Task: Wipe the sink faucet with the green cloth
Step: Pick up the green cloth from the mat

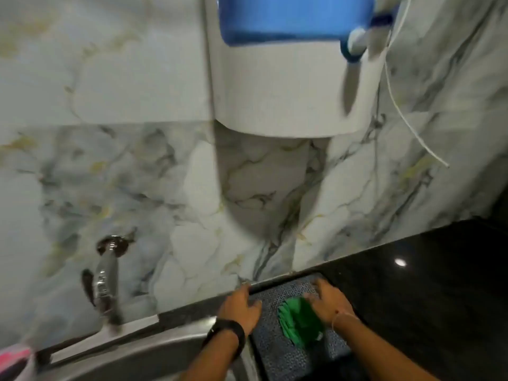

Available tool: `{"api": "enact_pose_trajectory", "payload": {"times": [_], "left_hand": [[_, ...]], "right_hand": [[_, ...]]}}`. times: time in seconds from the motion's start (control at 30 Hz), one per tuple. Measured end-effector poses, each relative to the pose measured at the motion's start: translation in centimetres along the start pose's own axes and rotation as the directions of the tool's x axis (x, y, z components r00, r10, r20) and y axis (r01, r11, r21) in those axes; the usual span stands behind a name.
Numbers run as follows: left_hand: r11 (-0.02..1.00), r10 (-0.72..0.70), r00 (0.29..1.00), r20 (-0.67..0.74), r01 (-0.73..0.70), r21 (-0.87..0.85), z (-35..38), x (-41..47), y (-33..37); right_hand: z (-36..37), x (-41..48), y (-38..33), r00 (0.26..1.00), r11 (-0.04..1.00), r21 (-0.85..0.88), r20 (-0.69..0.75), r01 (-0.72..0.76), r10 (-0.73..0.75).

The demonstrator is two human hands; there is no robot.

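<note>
At the bottom middle, my right hand [328, 302] lies with fingers spread on the green cloth [299, 321], not pinching it. My left hand [240, 307] rests open beside it. The faucet [105, 276] is far left; a loose hold could drop the cloth.

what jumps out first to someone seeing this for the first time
The bright green cloth stands out, bunched on a dark speckled mat on the black counter, with the right hand on it and the left hand beside it. To the left, the chrome wall-mounted faucet juts from the marbled tile. A white and blue wall unit hangs above.
</note>
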State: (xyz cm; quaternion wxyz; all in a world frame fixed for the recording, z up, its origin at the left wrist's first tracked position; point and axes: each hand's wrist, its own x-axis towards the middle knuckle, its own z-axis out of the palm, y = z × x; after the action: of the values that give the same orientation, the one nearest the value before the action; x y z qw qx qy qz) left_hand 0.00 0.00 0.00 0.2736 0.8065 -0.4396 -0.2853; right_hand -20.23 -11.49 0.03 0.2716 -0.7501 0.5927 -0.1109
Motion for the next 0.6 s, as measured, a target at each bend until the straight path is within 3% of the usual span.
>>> {"api": "enact_pose_trajectory", "payload": {"times": [0.17, 0.3, 0.43, 0.5, 0.6], "left_hand": [[0.944, -0.231, 0.938, 0.258, 0.28, -0.176, 11.7, 5.3, -1.7], [0.891, -0.313, 0.896, 0.314, 0.392, -0.231, 16.1, 8.5, -2.5], [0.879, -0.306, 0.905, 0.296, 0.388, -0.277, 18.5, 11.1, -2.9], [0.876, -0.321, 0.903, 0.285, 0.398, -0.272, 18.8, 11.5, -3.0], [0.857, -0.305, 0.905, 0.295, 0.396, -0.328, 18.0, 11.0, -2.5]], "right_hand": [[6.4, 3.9, 6.9, 0.979, 0.968, 0.15, 0.082, -0.2, 0.189], [9.5, 6.6, 8.2, 0.971, 0.95, 0.205, 0.073, -0.236, 0.226], [11.4, 9.1, 9.0, 0.951, 0.904, 0.298, 0.13, -0.306, 0.279], [11.7, 9.6, 9.4, 0.924, 0.817, 0.431, 0.18, -0.382, 0.338], [10.8, 9.0, 9.4, 0.857, 0.515, 0.687, 0.375, -0.513, 0.354]]}}
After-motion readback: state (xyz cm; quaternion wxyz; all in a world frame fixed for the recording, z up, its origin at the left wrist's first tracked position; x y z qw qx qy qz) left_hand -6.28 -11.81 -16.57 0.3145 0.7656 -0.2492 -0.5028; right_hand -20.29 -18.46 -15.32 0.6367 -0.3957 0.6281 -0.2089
